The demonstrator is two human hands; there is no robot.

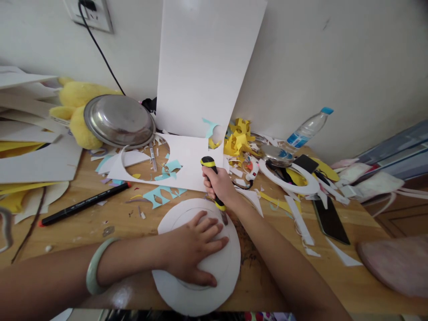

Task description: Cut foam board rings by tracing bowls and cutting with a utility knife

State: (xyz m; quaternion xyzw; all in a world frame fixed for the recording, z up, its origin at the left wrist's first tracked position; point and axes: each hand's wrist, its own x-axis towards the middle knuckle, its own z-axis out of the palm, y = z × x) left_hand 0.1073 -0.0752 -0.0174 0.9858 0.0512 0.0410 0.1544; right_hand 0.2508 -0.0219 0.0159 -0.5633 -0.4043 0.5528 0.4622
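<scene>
A white board disc lies near the table's front edge, with a faint circle drawn inside its rim. My left hand presses flat on it, fingers spread, a pale green bangle on the wrist. My right hand is wrapped round the black and yellow handle of a craft knife. Its metal blade points down at the disc's upper right, close to the drawn line. Whether the tip has gone into the board I cannot tell. Behind the disc lies a white board with round cut-outs.
A black marker lies at left, near stacked boards. A metal bowl leans on a yellow plush toy. At right are a white ring, a phone and a bottle. Yellow scraps litter the back.
</scene>
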